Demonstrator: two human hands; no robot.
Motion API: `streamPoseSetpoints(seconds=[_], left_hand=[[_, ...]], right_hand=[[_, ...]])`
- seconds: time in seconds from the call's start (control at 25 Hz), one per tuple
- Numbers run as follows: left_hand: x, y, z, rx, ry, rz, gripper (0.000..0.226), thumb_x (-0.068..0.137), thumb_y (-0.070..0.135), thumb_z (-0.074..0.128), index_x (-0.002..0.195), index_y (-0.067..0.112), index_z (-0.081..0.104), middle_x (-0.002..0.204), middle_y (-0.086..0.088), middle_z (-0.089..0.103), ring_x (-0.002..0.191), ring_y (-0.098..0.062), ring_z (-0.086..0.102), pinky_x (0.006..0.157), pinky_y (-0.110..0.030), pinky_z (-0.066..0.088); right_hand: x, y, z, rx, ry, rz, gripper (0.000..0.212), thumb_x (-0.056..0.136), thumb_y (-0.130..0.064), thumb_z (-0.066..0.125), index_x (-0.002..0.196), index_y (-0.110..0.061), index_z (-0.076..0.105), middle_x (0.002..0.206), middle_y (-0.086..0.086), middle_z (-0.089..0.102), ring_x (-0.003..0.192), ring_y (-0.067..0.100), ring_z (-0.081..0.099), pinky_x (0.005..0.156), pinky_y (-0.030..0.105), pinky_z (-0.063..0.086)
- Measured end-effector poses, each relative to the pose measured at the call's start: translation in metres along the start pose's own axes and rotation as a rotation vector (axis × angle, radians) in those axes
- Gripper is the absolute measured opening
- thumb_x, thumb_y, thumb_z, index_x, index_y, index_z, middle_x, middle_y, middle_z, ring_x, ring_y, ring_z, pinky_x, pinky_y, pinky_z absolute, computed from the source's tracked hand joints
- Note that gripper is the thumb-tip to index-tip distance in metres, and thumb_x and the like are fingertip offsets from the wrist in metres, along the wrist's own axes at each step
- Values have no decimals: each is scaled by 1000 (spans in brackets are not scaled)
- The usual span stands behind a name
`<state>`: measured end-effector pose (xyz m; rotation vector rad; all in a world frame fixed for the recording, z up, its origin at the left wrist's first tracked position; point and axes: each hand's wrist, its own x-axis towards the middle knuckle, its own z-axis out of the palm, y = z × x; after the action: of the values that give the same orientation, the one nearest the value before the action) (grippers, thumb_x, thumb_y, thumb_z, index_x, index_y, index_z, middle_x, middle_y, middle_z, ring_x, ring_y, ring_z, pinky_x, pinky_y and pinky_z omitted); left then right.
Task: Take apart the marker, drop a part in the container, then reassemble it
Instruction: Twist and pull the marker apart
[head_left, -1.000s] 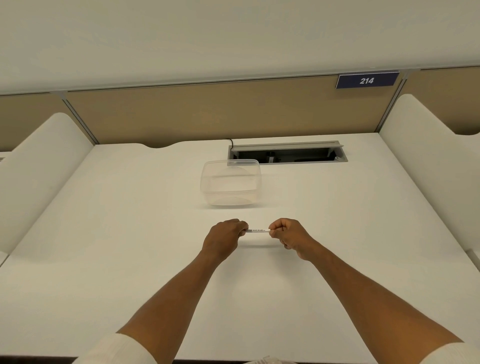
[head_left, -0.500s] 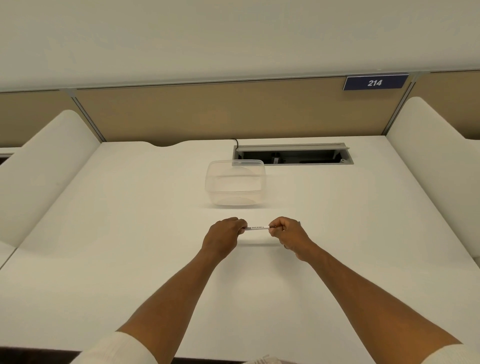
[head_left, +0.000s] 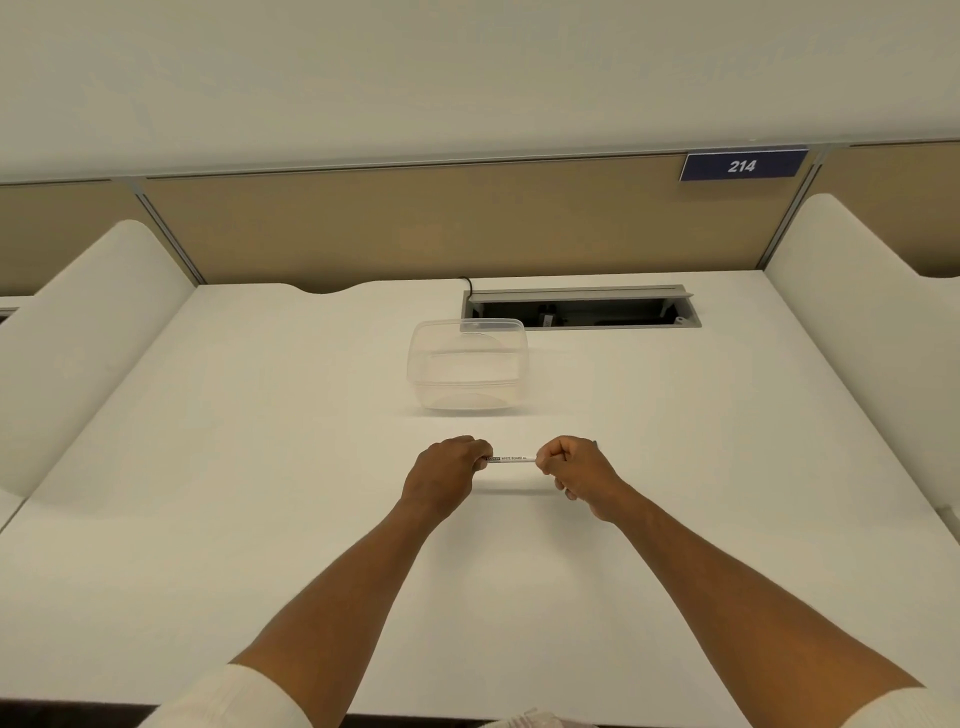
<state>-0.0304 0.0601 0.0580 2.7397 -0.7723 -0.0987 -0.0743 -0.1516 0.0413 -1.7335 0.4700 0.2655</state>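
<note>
Head view: my left hand (head_left: 448, 470) and right hand (head_left: 574, 470) are each clenched round one end of the marker (head_left: 511, 459), which lies level between them just above the table (head_left: 208, 519). The clear container (head_left: 467, 366) sits open just beyond both hands. I judge this the pulling-apart step. I'd pull straight along the barrel with a slight twist and no bending, keeping both fists tight so the freed part doesn't fly off.

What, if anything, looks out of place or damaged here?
Nothing stands out. Both hands, left hand and right hand, grip the marker level above the desk; the clear container sits upright, apparently empty.
</note>
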Motion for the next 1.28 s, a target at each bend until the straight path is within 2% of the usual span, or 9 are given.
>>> streamPoseSetpoints(seconds=[0.2, 0.32, 0.44, 0.52, 0.68, 0.84, 1.04, 1.2, 1.28], left_hand=[[0, 0, -3, -7, 17, 4, 20, 92, 8, 45, 89, 22, 58, 76, 7, 50, 68, -22, 45, 56, -31, 34], [0, 0, 0, -17, 17, -15, 19, 92, 8, 47, 88, 22, 59, 77, 6, 53, 67, -22, 47, 56, -31, 35], [-2, -4, 6, -28, 11, -26, 17, 95, 13, 48, 94, 24, 62, 81, 5, 60, 70, -22, 52, 58, -34, 42], [-2, -8, 7, -26, 9, -33, 16, 95, 15, 49, 96, 25, 62, 82, 5, 61, 72, -22, 55, 59, -36, 46], [-2, -10, 6, -5, 2, -31, 18, 95, 14, 48, 94, 26, 61, 82, 6, 60, 72, -22, 55, 59, -37, 47], [-4, -8, 9, 6, -6, -25, 18, 94, 13, 48, 92, 26, 59, 79, 6, 58, 70, -23, 54, 59, -37, 46], [-3, -9, 11, 0, 3, -26, 17, 94, 14, 48, 94, 26, 60, 80, 5, 59, 71, -22, 54, 59, -36, 46], [-2, -8, 10, -11, 11, 5, 18, 93, 12, 48, 92, 26, 60, 79, 6, 58, 69, -21, 53, 58, -34, 44], [-2, -7, 11, -29, 9, 20, 18, 94, 13, 48, 93, 27, 60, 79, 7, 58, 69, -19, 52, 58, -34, 45]], right_hand=[[-2, -4, 0, -51, -31, 70, 38, 95, -43, 56, 78, -11, 68, 66, 0, 63, 48, 13, 47, 42, 21, 32], [-3, -2, 2, -85, -23, 35, 31, 96, -32, 57, 74, -11, 65, 65, -1, 59, 50, 14, 46, 44, 22, 30], [-3, 0, 3, -52, -6, -6, 14, 92, -15, 58, 82, -9, 66, 71, -1, 59, 54, 15, 48, 43, 21, 31], [-4, 0, 3, -31, -8, -17, 13, 92, -20, 63, 86, -9, 67, 72, 1, 60, 56, 15, 51, 44, 23, 34], [-5, 1, 2, -11, -13, 41, 39, 95, -44, 57, 79, -10, 69, 66, -1, 61, 52, 15, 52, 45, 23, 35], [-6, 3, -1, -60, -29, 45, 33, 95, -34, 57, 74, -11, 67, 65, 3, 60, 50, 13, 52, 46, 24, 35], [-8, 3, -2, -3, -24, 15, 16, 89, -23, 63, 83, -9, 68, 74, 2, 66, 52, 13, 55, 45, 23, 37], [-8, 1, -2, -1, -18, 46, 37, 92, -44, 60, 77, -11, 69, 65, -2, 64, 50, 14, 52, 44, 22, 35], [-7, 2, -3, -30, -24, 28, 35, 93, -39, 61, 73, -11, 68, 62, 0, 61, 48, 13, 51, 44, 22, 34]])
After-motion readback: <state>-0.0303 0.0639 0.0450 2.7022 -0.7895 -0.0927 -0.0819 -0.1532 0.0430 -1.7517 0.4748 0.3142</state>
